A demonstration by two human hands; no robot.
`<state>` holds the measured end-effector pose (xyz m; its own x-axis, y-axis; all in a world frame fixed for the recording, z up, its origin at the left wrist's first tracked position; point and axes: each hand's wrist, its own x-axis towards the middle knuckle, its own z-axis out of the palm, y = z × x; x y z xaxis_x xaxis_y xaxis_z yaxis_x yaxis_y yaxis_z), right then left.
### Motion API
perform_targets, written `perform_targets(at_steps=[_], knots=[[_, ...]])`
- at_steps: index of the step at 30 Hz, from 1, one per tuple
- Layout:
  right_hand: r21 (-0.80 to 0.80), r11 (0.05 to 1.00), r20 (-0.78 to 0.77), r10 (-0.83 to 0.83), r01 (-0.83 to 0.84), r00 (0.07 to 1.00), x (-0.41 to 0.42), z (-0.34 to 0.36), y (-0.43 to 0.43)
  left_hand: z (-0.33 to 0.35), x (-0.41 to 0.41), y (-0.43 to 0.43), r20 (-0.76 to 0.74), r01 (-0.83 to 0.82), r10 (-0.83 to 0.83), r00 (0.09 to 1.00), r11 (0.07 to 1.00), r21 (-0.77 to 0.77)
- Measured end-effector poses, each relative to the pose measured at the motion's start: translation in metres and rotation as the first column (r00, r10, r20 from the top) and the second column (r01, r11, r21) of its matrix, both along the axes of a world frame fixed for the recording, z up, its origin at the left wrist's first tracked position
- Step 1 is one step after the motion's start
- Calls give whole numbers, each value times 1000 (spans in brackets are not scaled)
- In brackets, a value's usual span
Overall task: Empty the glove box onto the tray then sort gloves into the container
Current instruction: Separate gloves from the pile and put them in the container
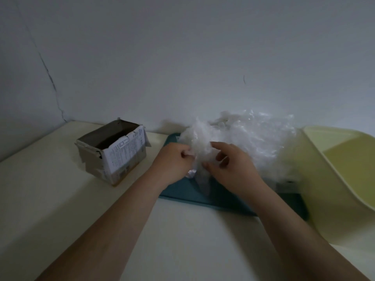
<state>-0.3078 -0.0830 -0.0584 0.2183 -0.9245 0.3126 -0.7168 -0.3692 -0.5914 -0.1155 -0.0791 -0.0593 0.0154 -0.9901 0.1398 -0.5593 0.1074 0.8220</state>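
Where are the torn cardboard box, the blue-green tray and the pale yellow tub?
Torn cardboard glove box (121, 157): head view, printed front face.
Blue-green flat tray (180, 192): head view, bare near-left corner.
Pale yellow plastic container (345, 157): head view, bare inner wall.

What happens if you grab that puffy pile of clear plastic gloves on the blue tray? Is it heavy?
Probably very light: the puffy pile of clear plastic gloves is thin, crinkled film. Likely floppy too; the glove pinched by the left hand and right hand hangs limp. Loose ones might slide off the blue tray.
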Motion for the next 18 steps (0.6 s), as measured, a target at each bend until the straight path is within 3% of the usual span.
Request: perform_targets(at_steps=[6,11,13,14,16,18], knots=[[80,996,-3,-37,37,999,-10,-5,-5,24,-1,14,195,-50,100,976,968,-246],[115,993,60,-23,16,998,-9,-5,-8,33,8,23,46,-158,210,977,845,-511],[27,999,29,-38,37,999,-9,6,1,27,7,22,11,-191,222,975,861,-472],[-92,994,24,-62,64,998,-9,12,6,24,7,21,18,-190,217,976,888,-418],[-371,922,48,-106,116,993,-5,28,19,20,8,18,78,-179,214,974,930,-320],[-472,878,122,-23,79,992,1,38,28,25,7,22,102,-175,208,973,948,-267]])
